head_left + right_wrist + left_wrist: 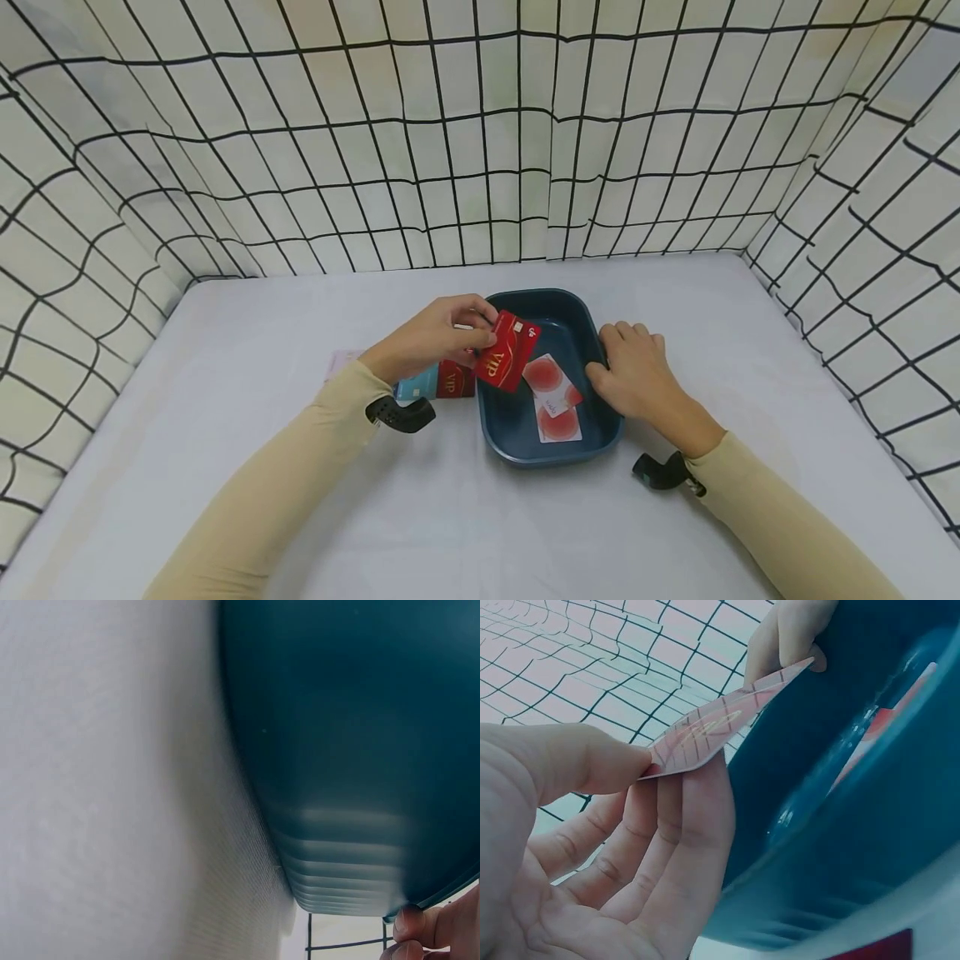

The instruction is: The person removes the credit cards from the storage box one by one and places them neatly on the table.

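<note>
Above the left rim of a dark blue plastic basin [498,446], my left hand [438,333] pinches a red VIP card [510,350] between thumb and fingers. The left wrist view shows that card [712,731] tilted, with the thumb on one face and the fingers behind it. My right hand [637,371] grips the basin's right rim; in the right wrist view its fingertips [409,922] touch the edge of the rim. Inside the basin lie white cards with red round shapes [558,425], partly overlapping.
Left of the basin, another red VIP card [456,381] and a light blue card [417,385] lie on the white tabletop [450,517]. A pale pink card [341,362] is partly hidden by the left wrist. Black grid netting [480,142] encloses the table's back and sides.
</note>
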A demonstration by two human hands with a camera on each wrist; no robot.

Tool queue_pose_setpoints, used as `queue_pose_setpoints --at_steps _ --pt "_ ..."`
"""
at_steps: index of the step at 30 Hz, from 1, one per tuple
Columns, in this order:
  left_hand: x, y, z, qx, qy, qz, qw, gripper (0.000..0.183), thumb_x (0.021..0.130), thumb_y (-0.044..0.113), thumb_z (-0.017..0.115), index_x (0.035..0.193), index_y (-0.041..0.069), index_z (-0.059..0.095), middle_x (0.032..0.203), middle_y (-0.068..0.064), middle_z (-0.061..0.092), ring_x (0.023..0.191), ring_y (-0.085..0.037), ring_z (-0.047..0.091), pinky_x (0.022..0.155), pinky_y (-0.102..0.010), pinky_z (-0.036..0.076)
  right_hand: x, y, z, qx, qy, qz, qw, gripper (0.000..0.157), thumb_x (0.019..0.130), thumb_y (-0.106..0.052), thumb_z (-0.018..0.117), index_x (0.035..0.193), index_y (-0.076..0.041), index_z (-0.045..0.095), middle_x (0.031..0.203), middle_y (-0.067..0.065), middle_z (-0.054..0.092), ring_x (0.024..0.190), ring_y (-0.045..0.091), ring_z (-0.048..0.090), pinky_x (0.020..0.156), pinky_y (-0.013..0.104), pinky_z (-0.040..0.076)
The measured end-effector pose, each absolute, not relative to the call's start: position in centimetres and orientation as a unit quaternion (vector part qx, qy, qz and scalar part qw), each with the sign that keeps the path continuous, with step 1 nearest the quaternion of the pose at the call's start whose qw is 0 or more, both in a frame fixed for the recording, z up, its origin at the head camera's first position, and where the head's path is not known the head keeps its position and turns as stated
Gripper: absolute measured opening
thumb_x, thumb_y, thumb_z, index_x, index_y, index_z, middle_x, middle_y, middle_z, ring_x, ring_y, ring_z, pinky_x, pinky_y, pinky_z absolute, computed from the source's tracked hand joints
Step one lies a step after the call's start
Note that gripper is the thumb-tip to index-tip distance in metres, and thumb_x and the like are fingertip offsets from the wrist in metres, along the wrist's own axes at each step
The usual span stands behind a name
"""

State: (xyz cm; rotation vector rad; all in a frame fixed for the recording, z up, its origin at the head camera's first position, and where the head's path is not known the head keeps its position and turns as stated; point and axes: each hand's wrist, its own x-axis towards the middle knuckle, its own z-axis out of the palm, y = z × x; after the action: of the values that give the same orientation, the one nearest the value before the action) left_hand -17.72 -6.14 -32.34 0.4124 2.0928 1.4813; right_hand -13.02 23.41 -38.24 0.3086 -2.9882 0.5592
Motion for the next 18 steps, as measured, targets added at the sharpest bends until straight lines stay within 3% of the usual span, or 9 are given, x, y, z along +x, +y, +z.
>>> queue_pose_setpoints --at_steps 8,18 --pt "-17.1 -7.4 -32.8 0.133 0.767 0.566 0.273 0.034 0.097 0.016 0.069 0.127 0.009 0.056 0.123 -0.015 0.061 0.109 -0.030 0.070 0.089 -0.043 0.064 -12.9 23.6 -38.1 0.097 -0.977 0.184 0.041 0.026 0.090 -0.025 0.051 0.102 -0.003 0.059 0.088 0.010 0.054 0.086 0.029 0.046 0.075 0.041 0.030" --pt "-16.4 -10.0 -34.1 0.104 0.769 0.577 0.253 0.031 0.098 0.018 0.068 0.125 0.009 0.056 0.122 -0.014 0.061 0.117 -0.031 0.062 0.087 -0.043 0.065 -13.0 23.6 -38.1 0.098 -0.976 0.189 0.039 0.024 0.090 -0.026 0.051 0.100 -0.004 0.058 0.086 0.010 0.053 0.085 0.029 0.046 0.074 0.041 0.029"
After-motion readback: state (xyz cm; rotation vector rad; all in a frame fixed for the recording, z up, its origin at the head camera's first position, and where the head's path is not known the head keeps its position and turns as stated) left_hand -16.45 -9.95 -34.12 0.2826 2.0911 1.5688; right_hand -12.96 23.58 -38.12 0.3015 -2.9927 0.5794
